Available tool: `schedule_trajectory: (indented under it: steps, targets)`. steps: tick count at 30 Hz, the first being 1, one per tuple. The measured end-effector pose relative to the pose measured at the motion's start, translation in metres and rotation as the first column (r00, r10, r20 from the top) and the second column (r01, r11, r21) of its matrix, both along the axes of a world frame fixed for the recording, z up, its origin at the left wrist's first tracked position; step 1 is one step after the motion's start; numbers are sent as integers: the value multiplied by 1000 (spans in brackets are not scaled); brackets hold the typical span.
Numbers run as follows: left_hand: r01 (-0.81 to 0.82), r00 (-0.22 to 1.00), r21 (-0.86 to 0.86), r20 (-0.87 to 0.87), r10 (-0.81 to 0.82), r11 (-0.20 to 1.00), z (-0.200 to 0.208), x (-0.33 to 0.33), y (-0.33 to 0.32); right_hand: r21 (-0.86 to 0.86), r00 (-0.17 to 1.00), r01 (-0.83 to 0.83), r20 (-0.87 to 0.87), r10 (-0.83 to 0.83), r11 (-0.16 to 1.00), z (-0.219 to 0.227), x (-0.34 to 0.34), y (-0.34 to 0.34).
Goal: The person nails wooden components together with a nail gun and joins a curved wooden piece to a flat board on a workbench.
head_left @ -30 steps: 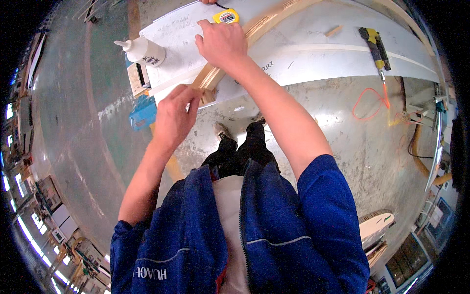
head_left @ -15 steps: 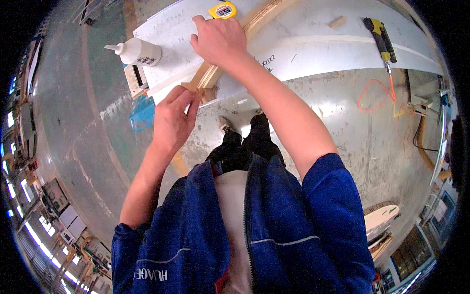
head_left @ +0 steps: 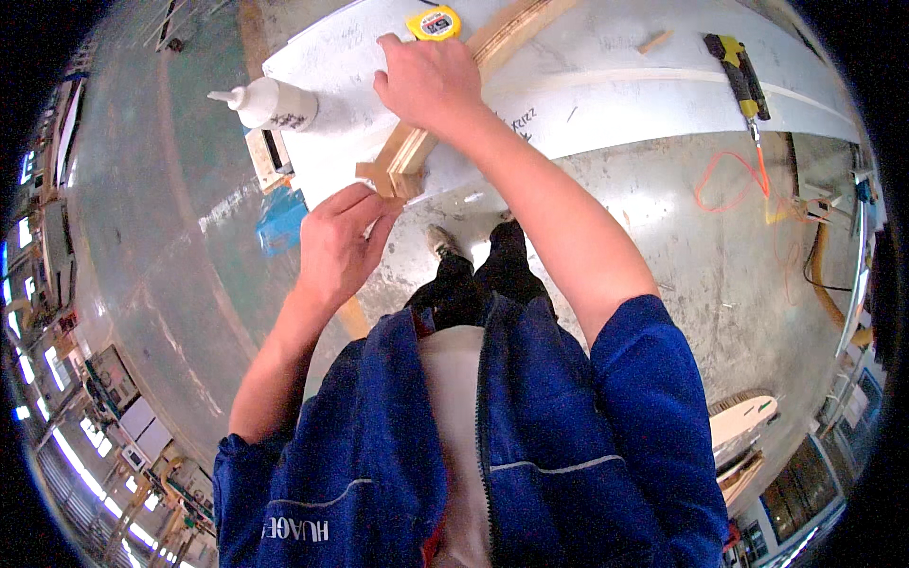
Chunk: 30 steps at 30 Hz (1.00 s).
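Note:
A plywood strip (head_left: 414,149) with layered edges runs diagonally across the white worktable (head_left: 568,109), its near end at the table's front edge. My right hand (head_left: 431,80) is closed over the strip's middle, palm down. At the near end, my left hand (head_left: 341,237) pinches a thin brown piece (head_left: 375,176) between thumb and fingers; whether it is tape or veneer I cannot tell. It lies against the strip's end. Just beyond my right hand rests a yellow tape measure (head_left: 434,23). Left of the hands stands a white squeeze bottle (head_left: 275,102) with a pointed nozzle.
A yellow-and-black air nailer (head_left: 734,74) lies at the table's right, its orange hose (head_left: 760,166) hanging down to the floor. A small wood offcut (head_left: 655,42) rests near the far edge. Blue plastic (head_left: 281,222) hangs by the table's left corner.
My left fingers have shifted slightly down and right around the strip's near end, exposing more of the brown piece. My right hand keeps its place on the strip.

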<state>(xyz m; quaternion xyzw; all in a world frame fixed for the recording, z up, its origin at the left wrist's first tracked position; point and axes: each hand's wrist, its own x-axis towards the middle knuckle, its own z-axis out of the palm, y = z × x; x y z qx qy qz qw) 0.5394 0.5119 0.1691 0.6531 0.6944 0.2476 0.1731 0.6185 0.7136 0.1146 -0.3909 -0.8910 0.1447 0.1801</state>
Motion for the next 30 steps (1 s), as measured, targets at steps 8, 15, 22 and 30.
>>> schedule_trajectory:
  steps: [8, 15, 22, 30]
  targets:
    - [-50, 997, 78, -59, 54, 996, -6, -1, 11, 26, 1000, -2, -7, 3, 1000, -4, -1, 0]
    - [-43, 997, 82, 60, 38, 996, 0, -8, 11, -11, 1000, 3, 15, -3, 1000, 1, 1, -1]
    - [61, 998, 80, 18, -62, 995, -10, -2, 10, -14, 1000, 7, 1, -7, 1000, -2, 0, 1]
    - [-61, 995, 53, 80, 57, 997, -2, -5, 19, -53, 998, 18, 59, -15, 998, 4, 0, 0]
